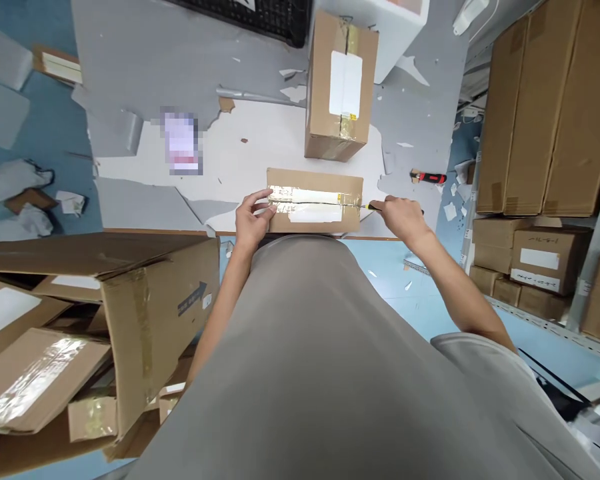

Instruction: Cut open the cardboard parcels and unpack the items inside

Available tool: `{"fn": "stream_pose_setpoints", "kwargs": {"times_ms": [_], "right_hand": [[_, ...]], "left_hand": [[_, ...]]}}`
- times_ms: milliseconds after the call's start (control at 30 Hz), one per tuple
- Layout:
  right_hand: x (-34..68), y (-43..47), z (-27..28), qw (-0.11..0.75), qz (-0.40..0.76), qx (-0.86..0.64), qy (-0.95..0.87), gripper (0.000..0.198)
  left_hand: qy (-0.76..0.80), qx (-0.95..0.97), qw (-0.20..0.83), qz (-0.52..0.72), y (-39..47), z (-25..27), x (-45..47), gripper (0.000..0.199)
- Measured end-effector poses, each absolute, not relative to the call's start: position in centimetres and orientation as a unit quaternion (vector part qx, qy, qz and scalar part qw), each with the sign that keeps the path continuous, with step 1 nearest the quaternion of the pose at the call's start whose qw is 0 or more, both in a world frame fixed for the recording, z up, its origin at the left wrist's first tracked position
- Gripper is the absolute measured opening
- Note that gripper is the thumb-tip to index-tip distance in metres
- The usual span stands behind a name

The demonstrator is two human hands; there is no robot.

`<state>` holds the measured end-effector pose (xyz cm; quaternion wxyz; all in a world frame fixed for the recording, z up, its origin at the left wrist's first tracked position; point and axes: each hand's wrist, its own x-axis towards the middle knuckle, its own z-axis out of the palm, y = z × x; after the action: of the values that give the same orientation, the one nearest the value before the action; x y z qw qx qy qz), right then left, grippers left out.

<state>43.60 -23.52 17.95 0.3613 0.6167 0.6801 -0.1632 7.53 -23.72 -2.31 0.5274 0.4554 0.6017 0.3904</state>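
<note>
A long, low cardboard box (314,181) lies at the table's front edge, close to my body. Clear tape and a torn white label run along its top, with a cut line down the seam. My left hand (253,219) grips the box's left end, thumb and fingers curved onto its top. In my right hand (403,217) is a utility knife (374,206), mostly hidden by the fingers. Its blade meets the tape at the right end of the seam.
Behind stands a taller taped box (323,87), beside a white bin (400,30) and black crate (280,20). A red-black cutter (430,178) lies right; a blurred phone-like object (183,141) lies left. A large carton (165,320) of cardboard is left, shelved boxes (545,120) right.
</note>
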Motion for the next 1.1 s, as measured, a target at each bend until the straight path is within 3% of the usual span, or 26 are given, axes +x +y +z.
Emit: {"fn": "stream_pose_setpoints", "kwargs": {"times_ms": [233, 367, 533, 633, 767, 1100], "right_hand": [[47.7, -25.8, 13.3, 0.250, -0.187, 0.637, 0.704, 0.046], [47.2, -28.7, 10.0, 0.050, -0.261, 0.701, 0.662, 0.043], [43.9, -30.2, 4.8, -0.173, -0.339, 0.801, 0.461, 0.036], [41.7, -29.3, 2.3, -0.201, -0.411, 0.782, 0.422, 0.031], [39.1, -28.0, 1.6, -0.215, -0.398, 0.754, 0.476, 0.034], [39.2, -27.3, 11.5, -0.215, -0.273, 0.765, 0.542, 0.053]], "left_hand": [[0.603, 0.462, 0.529, 0.378, -23.3, -2.1, 7.3, 0.051], [0.620, 0.440, 0.527, 0.379, -23.3, -2.3, 5.7, 0.056], [0.646, 0.399, 0.518, 0.394, -22.9, -2.9, 2.2, 0.068], [0.658, 0.394, 0.511, 0.387, -22.6, -3.0, 0.7, 0.074], [0.676, 0.411, 0.485, 0.373, -22.6, -3.0, -0.5, 0.067], [0.630, 0.460, 0.521, 0.345, -21.3, -5.5, 3.0, 0.048]]}}
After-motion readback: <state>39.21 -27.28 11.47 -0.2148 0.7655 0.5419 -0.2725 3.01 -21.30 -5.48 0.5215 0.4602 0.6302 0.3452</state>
